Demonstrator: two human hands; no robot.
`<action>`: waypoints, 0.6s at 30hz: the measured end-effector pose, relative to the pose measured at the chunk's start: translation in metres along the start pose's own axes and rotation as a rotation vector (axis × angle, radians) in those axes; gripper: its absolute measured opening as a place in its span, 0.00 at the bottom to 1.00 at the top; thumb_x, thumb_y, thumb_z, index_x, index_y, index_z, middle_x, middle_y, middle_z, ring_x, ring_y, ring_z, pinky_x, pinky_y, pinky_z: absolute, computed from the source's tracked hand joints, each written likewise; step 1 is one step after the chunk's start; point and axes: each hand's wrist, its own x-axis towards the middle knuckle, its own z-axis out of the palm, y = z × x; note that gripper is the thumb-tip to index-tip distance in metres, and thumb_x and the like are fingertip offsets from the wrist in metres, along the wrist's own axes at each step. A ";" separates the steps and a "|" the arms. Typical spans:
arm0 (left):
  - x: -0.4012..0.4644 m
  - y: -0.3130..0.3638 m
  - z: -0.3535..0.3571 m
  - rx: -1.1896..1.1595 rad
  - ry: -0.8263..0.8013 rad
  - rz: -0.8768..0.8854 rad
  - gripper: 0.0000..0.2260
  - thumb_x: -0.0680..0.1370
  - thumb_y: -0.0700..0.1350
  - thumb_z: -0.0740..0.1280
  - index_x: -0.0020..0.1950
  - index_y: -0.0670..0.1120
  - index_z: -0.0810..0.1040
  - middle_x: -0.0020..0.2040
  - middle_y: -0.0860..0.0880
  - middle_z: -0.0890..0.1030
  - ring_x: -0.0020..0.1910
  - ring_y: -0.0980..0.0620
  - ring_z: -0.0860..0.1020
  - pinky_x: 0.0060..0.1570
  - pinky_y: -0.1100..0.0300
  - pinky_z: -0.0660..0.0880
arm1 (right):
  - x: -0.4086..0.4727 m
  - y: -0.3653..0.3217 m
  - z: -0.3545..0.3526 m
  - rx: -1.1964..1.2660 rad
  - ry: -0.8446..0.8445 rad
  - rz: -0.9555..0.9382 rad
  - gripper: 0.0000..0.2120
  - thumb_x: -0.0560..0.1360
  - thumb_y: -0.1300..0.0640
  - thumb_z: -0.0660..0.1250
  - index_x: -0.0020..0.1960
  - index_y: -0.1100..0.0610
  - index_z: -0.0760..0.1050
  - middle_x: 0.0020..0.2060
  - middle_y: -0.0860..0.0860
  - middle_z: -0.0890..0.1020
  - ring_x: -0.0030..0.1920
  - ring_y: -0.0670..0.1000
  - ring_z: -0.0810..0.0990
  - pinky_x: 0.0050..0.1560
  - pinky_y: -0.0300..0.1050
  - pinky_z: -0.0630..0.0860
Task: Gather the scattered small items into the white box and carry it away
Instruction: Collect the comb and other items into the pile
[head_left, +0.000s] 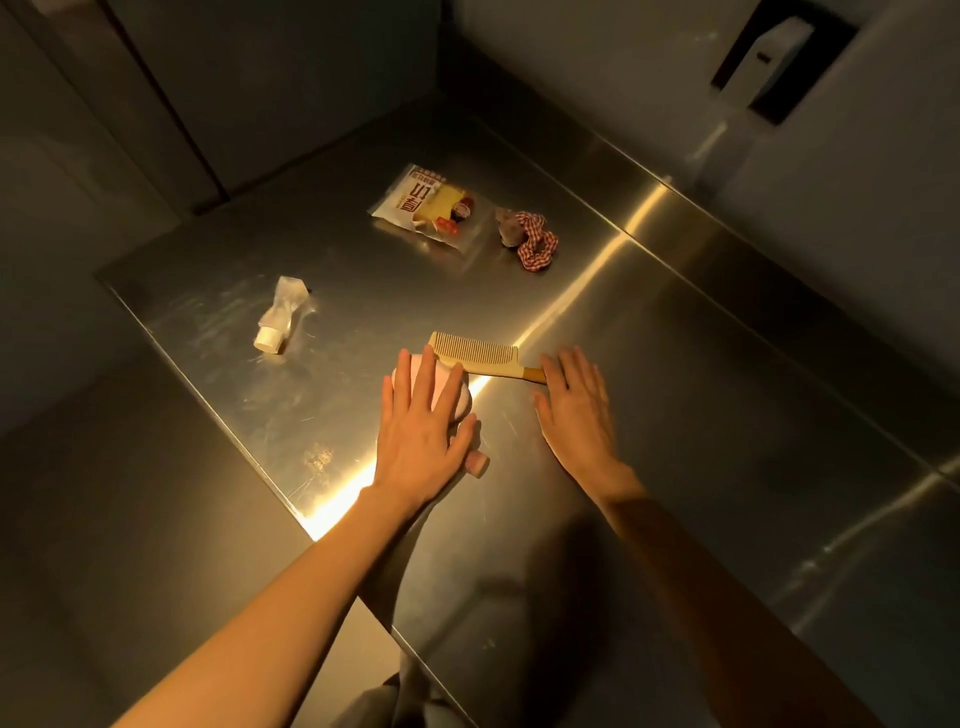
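Observation:
My left hand (418, 421) lies flat, fingers spread, on top of a pink-and-white object (460, 400) with a small pink cap end (477, 462) showing by my thumb. My right hand (576, 408) rests flat on the steel table, fingertips touching the brown handle of a beige comb (480, 356). Farther off lie a clear tube with a white cap (280, 317), a snack packet (434, 208) and a red checked scrunchie (535, 241) next to a small grey item (509, 226). No white box is in view.
The stainless steel table (675, 415) runs to the right against a steel backsplash. Its left edge drops to a dark floor. A white wall-mounted dispenser (769, 57) hangs at the upper right. Grey cabinet panels stand behind the table.

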 end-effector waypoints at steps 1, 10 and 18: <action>0.000 0.001 0.000 0.002 0.002 -0.006 0.26 0.80 0.60 0.51 0.76 0.52 0.55 0.78 0.45 0.50 0.76 0.40 0.44 0.71 0.44 0.40 | 0.003 0.000 0.002 -0.002 0.005 -0.010 0.22 0.81 0.52 0.56 0.73 0.57 0.62 0.73 0.58 0.63 0.75 0.58 0.55 0.73 0.55 0.50; 0.001 0.004 0.005 -0.025 -0.009 -0.042 0.26 0.79 0.60 0.48 0.76 0.52 0.58 0.78 0.46 0.51 0.76 0.40 0.45 0.72 0.40 0.48 | 0.015 -0.007 0.010 0.004 0.094 -0.036 0.15 0.72 0.59 0.72 0.58 0.59 0.77 0.62 0.59 0.76 0.66 0.60 0.71 0.63 0.53 0.69; -0.003 0.005 0.002 -0.059 -0.043 0.023 0.25 0.80 0.58 0.45 0.75 0.53 0.58 0.78 0.47 0.52 0.76 0.42 0.45 0.72 0.39 0.49 | -0.003 -0.005 0.004 0.170 0.204 0.055 0.12 0.74 0.61 0.69 0.57 0.61 0.77 0.59 0.56 0.77 0.63 0.55 0.73 0.56 0.49 0.76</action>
